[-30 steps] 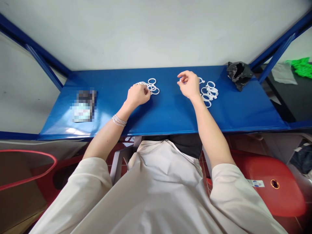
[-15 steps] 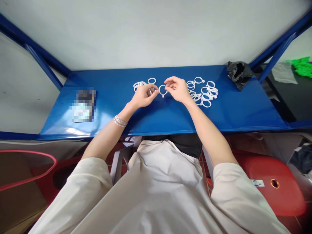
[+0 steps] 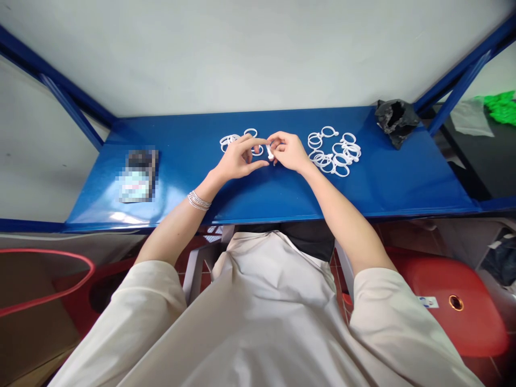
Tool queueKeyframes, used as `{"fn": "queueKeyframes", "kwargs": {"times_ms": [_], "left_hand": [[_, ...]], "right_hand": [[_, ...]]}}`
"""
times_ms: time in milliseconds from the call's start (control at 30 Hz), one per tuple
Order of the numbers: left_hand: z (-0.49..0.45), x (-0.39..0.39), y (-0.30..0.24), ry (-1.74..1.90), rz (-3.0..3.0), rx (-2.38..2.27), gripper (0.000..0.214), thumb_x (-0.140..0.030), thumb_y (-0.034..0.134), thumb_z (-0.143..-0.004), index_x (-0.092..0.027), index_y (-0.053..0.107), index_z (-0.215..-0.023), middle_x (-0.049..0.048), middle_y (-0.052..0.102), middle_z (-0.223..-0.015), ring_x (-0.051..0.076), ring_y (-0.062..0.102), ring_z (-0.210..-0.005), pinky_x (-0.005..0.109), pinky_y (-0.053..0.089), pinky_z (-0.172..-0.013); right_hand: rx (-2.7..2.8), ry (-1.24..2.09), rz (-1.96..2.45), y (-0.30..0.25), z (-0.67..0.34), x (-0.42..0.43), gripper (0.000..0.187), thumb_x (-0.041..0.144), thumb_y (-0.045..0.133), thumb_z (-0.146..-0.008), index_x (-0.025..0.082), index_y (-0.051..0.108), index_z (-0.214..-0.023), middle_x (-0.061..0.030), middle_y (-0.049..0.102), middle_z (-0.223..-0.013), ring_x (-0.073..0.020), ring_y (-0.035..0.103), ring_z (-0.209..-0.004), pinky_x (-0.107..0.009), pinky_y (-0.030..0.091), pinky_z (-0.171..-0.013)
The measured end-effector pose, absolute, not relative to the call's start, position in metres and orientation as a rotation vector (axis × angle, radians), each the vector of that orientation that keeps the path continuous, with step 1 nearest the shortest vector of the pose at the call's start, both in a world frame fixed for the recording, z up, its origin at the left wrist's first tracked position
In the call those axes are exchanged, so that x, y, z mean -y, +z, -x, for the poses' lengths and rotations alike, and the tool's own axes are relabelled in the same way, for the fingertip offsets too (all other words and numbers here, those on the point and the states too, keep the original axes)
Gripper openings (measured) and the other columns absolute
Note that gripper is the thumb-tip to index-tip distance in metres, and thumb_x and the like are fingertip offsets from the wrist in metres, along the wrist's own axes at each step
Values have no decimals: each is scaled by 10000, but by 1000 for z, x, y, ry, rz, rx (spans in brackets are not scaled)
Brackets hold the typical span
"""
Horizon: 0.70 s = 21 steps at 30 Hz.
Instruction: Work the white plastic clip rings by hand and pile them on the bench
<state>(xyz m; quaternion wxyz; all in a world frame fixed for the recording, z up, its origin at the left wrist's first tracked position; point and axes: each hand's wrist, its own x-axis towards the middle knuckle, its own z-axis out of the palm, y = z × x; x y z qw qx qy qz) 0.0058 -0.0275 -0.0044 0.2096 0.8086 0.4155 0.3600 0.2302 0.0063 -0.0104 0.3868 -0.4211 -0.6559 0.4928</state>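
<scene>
Over the middle of the blue shelf (image 3: 282,193), my left hand (image 3: 237,159) and my right hand (image 3: 289,151) meet, both pinching one white plastic ring (image 3: 269,152) between their fingertips. The ring is seen nearly edge-on and is partly hidden by the fingers. A small group of white rings (image 3: 234,141) lies just behind my left hand. A larger heap of white rings (image 3: 336,152) lies to the right of my right hand. Silver bangles circle my left wrist.
A blurred dark packet (image 3: 138,175) lies at the shelf's left end. A crumpled black bag (image 3: 394,121) sits at the back right corner. Blue frame posts rise at both sides. Red plastic stools (image 3: 451,301) stand below the shelf.
My right hand came left from the big heap with a ring and met my left hand. The ring, held flat half a second ago, is now turned edge-on between both hands.
</scene>
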Motion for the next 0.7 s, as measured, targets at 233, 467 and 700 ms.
{"fn": "queueKeyframes", "kwargs": {"times_ms": [233,467,700], "left_hand": [[-6,28,-6,983,-2239,-1184,582,-786,768,-929,-239,787,-1128,77,745,-1004,153,604,-688,324,487,-712],[-9,24,-12,1071,-2271,-1210,522,-715,706,-1015,-206,688,-901,32,681,-821,117,529,-600,312,465,-680],[-11,23,-13,1102,-2135,-1179,484,-684,775,-988,-207,698,-969,16,682,-778,125,597,-580,304,491,-659]], "right_hand": [[1685,1317,1092,-10,-229,-3,238,271,905,-840,251,688,-936,22,685,-692,-188,684,-589,-332,581,-547],[1623,1420,1018,-1,-227,0,402,553,814,-1019,215,689,-843,-24,732,-751,-169,699,-582,-299,585,-520],[1662,1454,983,7,-228,5,607,707,797,-985,190,635,-710,-4,653,-650,-100,597,-523,-211,495,-464]]}}
